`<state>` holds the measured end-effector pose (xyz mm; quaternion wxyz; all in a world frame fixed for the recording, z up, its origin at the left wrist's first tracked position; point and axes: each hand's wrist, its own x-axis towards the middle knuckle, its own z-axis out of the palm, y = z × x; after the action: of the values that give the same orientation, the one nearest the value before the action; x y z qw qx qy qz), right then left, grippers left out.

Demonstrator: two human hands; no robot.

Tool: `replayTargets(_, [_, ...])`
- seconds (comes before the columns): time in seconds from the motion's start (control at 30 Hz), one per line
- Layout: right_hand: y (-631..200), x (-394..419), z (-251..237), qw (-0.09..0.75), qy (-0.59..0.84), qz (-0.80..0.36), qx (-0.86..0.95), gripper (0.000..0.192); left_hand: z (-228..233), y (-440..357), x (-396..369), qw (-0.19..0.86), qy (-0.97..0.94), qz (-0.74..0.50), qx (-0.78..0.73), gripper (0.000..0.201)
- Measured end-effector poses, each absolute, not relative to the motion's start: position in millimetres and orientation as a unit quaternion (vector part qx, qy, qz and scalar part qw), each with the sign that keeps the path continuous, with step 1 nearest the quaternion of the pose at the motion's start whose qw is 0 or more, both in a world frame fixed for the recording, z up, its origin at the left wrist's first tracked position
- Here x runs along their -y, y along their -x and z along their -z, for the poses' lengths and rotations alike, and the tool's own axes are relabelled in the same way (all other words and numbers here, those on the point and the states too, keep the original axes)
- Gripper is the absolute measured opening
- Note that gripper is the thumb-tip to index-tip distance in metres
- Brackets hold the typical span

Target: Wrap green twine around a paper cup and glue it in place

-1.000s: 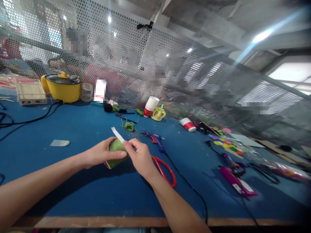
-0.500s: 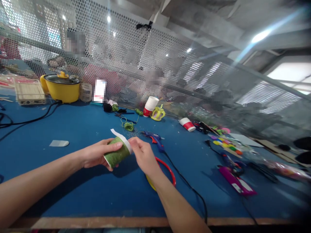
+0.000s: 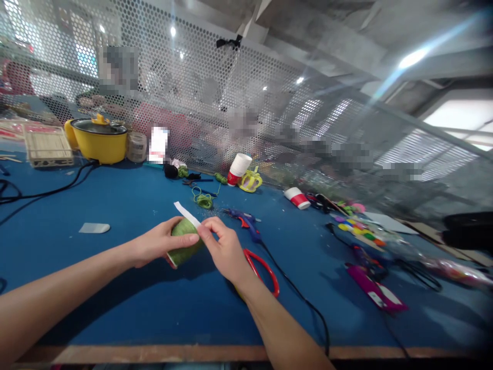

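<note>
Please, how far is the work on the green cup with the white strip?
Done: the cup is already covered in green. In hand: the left hand grips it, the right hand pinches the white strip at its rim. Left: the strip's free end sticks out, not yet pressed down.

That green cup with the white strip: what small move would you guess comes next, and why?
Probably pressing the white strip down along the green cup. The left hand grips the cup on its side, the right hand pinches the strip at the rim, and the strip's far end sticks up loose.
</note>
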<state>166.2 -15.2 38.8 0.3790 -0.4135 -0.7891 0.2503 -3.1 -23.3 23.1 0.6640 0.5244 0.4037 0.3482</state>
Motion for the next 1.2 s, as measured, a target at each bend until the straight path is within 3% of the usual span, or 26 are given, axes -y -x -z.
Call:
replayTargets(0.37, [-165,13,-36,0.379,0.419,-0.258,0.784,0.022,-19,2,23,0.431,-0.69,-0.323,-0.484,0.077])
replayTargets(0.6, [-162,14,-34,0.401,0.405,-0.244,0.785,0.018,-22,3,24,0.361,-0.729,-0.347,-0.466,0.08])
replayTargets(0.73, [-165,14,-34,0.452,0.387,-0.19,0.781,0.017,-26,8,19,0.43,-0.7,-0.375,-0.43,0.083])
replayTargets(0.93, [-166,18,-35,0.488,0.321,-0.092,0.807,0.018,-32,20,15,0.696,-0.535,-0.362,-0.314,0.073])
replayTargets(1.07, [-168,18,-36,0.49,0.29,-0.09,0.817,0.015,-33,23,14,0.668,-0.527,-0.412,-0.326,0.06])
replayTargets(1.2, [-171,14,-37,0.499,0.308,-0.146,0.797,0.031,-34,22,11,0.587,-0.568,-0.446,-0.366,0.056])
